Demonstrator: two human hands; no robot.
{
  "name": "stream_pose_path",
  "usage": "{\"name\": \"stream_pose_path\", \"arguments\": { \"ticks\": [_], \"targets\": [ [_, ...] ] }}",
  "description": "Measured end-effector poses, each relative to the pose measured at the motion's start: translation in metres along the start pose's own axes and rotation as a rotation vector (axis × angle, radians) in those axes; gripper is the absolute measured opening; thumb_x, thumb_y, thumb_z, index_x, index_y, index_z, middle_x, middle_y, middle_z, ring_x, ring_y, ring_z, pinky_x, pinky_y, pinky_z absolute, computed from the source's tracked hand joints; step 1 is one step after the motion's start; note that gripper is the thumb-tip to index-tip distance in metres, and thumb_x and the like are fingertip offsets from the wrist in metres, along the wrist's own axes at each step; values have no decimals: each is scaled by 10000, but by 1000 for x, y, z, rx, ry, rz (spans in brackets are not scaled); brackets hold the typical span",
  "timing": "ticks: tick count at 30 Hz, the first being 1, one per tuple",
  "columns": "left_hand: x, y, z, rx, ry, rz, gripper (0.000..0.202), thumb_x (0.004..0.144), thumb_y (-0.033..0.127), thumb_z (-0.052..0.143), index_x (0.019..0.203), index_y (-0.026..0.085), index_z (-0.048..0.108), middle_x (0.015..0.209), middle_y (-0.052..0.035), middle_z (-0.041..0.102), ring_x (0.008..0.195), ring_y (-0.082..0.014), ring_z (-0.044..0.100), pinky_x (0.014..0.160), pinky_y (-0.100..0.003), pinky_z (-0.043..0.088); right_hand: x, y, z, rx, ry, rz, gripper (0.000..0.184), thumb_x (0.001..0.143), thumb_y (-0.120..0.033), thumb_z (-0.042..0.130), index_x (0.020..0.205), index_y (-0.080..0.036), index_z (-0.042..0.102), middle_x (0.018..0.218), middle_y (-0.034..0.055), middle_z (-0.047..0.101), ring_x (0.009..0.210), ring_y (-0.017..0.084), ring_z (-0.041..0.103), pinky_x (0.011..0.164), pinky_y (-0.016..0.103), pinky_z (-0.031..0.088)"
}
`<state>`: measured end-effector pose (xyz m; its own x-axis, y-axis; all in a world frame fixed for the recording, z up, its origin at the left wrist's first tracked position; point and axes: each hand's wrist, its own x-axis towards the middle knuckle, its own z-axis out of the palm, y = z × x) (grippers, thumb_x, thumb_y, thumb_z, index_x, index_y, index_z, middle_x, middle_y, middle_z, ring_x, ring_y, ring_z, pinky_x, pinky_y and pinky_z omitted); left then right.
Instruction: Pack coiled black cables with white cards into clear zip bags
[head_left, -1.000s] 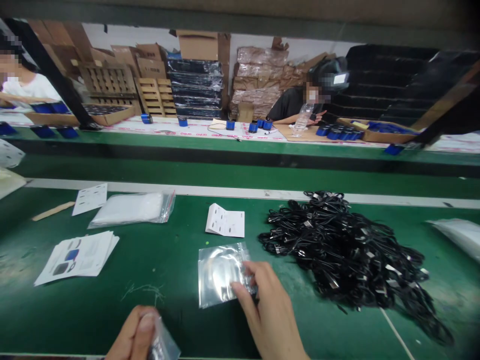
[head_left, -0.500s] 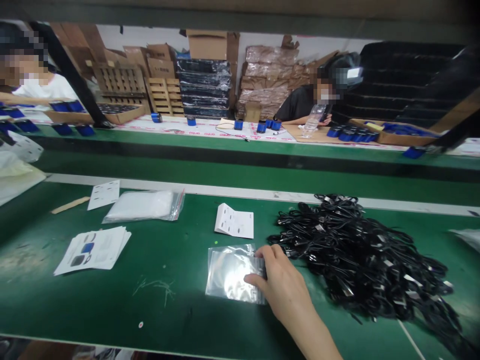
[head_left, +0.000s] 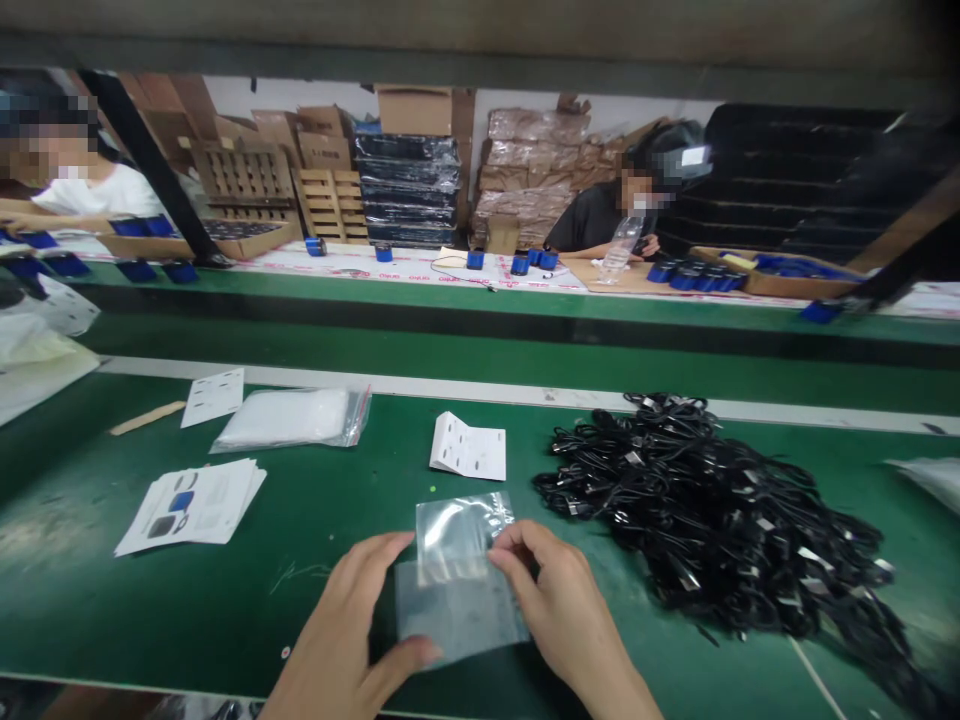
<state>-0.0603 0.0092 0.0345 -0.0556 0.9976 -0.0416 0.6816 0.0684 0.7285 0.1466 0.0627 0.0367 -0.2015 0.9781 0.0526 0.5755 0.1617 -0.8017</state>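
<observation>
"Well, the hands?"
"Left hand [head_left: 345, 630] half open, thumb on the clear zip bag [head_left: 457, 590]; right hand [head_left: 559, 600] pinching its edge."
"Where?"
"Near the green surface's [head_left: 225, 610] front edge, just beside black cables [head_left: 712, 510]."

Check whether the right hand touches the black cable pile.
Apart: the head view shows green mat between the right hand and the black cable pile.

Even indoor light, glare on plastic bag [head_left: 450, 530], dark warped edges

green workbench [head_left: 165, 610] | heaped black cables [head_left: 705, 510] | leaflet stack [head_left: 191, 508] | white-filled zip bag [head_left: 289, 420] | folded card [head_left: 467, 447] | wooden stick [head_left: 146, 418], probably
</observation>
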Motion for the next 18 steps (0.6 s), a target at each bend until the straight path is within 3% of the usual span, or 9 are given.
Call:
{"name": "stream_pose_path", "arguments": {
  "ticks": [1, 3, 5, 8, 11, 15, 18],
  "targets": [
    [12, 7, 3, 43, -48, 10, 537, 674, 321, 707, 1192, 268, 576, 1165, -53, 643, 1054, -279, 600, 815, -364, 511, -1, 1, 1, 60, 20, -6, 140, 876, -187, 493, 753, -208, 557, 705, 2, 637, 661, 176, 603, 627, 265, 432],
    [31, 18, 7, 83, -86, 16, 304, 672, 262, 702, 970, 232, 651, 899, -13, 707, 821, -223, 659, 699, -295, 514, -3, 4, 2, 160, 40, 5, 54, 865, -205, 515, 842, -210, 563, 744, 0, 646, 686, 172, 605, 651, 257, 448],
    [41, 23, 10, 95, -104, 27, 91, 711, 291, 676, 718, 214, 627, 644, 37, 663, 600, -168, 624, 560, -237, 478, -7, 7, 2, 200, 12, 55, 187, 804, -187, 601, 983, -219, 557, 793, -4, 659, 721, 178, 610, 673, 259, 458],
    [45, 22, 9, 108, -115, 66, 296, 818, 371, 560, 571, 207, 566, 503, 56, 586, 488, -131, 565, 465, -198, 414, -11, 10, 2, 209, -89, 131, 435, 719, -96, 669, 1105, -243, 534, 820, -16, 685, 749, 187, 624, 691, 263, 463],
    [46, 18, 6, 128, -109, 102, 431, 905, 409, 406, 581, 206, 604, 542, 26, 634, 526, -142, 608, 504, -203, 452, -10, 11, 4, 192, -111, 140, 407, 737, -33, 609, 1084, -238, 554, 752, -29, 677, 688, 175, 624, 648, 250, 458],
    [50, 10, 0, 59, 12, 116, 357, 892, 429, 412, 887, 233, 709, 981, -30, 726, 941, -202, 670, 805, -248, 519, -3, 13, 11, 113, -34, 131, 409, 746, -16, 580, 1108, -204, 549, 649, -42, 615, 606, 178, 615, 588, 254, 463],
    [49, 5, -5, -165, 171, -39, 344, 824, 498, 514, 901, 234, 720, 894, -14, 747, 834, -186, 699, 774, -237, 546, 1, 12, 13, -23, 89, 60, 455, 752, -2, 556, 1172, -177, 534, 864, 45, 643, 760, 217, 645, 690, 316, 508]
  ]
}}
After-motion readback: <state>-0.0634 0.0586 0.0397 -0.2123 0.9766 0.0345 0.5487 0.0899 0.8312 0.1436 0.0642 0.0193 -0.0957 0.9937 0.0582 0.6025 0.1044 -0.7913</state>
